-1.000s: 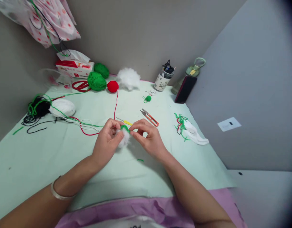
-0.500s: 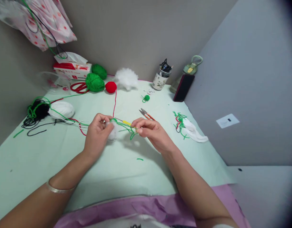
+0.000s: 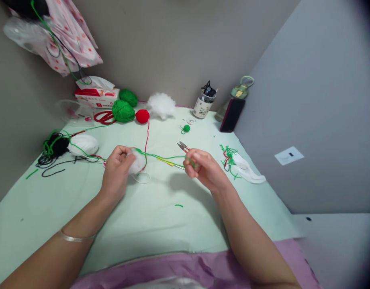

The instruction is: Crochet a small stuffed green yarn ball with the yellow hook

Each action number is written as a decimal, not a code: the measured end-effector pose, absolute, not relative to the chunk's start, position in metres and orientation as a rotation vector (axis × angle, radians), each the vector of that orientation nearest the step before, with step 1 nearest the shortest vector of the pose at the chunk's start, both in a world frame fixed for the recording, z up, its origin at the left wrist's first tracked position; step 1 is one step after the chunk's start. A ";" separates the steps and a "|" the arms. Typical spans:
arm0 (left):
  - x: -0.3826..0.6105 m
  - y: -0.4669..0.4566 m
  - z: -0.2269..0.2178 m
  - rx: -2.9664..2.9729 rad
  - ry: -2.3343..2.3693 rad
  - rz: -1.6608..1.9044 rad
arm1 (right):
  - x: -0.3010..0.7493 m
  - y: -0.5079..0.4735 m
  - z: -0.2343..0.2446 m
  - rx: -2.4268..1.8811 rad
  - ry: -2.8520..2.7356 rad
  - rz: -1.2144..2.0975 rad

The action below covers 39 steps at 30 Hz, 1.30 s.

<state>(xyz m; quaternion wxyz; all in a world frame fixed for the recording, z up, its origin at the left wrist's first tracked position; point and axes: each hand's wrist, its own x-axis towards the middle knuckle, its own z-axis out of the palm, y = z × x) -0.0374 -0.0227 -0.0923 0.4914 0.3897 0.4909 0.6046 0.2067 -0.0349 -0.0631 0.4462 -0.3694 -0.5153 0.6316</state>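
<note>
My left hand (image 3: 116, 168) is closed around a white fluffy piece (image 3: 136, 162) with green yarn along its upper edge; the fingers cover part of it. Green yarn (image 3: 165, 157) stretches from that piece across to my right hand (image 3: 203, 168), whose fingers are closed on it. Beneath the strands is a yellow-handled crochet hook (image 3: 165, 161), apart from the right fingers. Thread snips (image 3: 184, 147) lie just behind the right hand, which partly hides them. Red yarn (image 3: 147, 138) runs from a red ball (image 3: 142, 116) towards the white piece.
Green yarn balls (image 3: 123, 111), red-handled scissors (image 3: 104, 117) and a tissue pack (image 3: 97, 97) stand at the back left. White stuffing (image 3: 161, 105), a pen jar (image 3: 204, 105) and a phone (image 3: 232, 115) line the back. Yarn scraps (image 3: 229, 155) lie right, black yarn (image 3: 57, 145) left.
My right hand has moved right, drawing the green yarn out longer and straighter. The crochet hook, earlier at the right fingers, is now apart from them. My left hand has shifted slightly left.
</note>
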 end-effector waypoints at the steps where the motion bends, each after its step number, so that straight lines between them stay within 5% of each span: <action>1: -0.037 -0.024 -0.091 0.949 1.176 1.465 | 0.206 -0.033 -0.064 -1.103 -1.339 1.386; 5: -0.033 -0.034 -0.085 1.055 1.127 1.419 | 0.194 -0.033 -0.065 -1.386 -1.484 0.714; 14: -0.013 -0.057 -0.081 1.405 1.038 1.376 | 0.166 -0.052 -0.067 -1.013 -1.670 1.490; 20: -0.013 -0.050 -0.082 1.165 1.074 1.265 | 0.176 -0.048 -0.061 -1.015 -1.601 1.094; 26: -0.005 -0.057 -0.081 1.210 1.044 1.171 | 0.167 -0.049 -0.057 -0.914 -1.209 1.449; 39: -0.008 -0.056 -0.087 1.250 1.012 1.187 | 0.164 -0.050 -0.066 -1.211 -1.651 1.292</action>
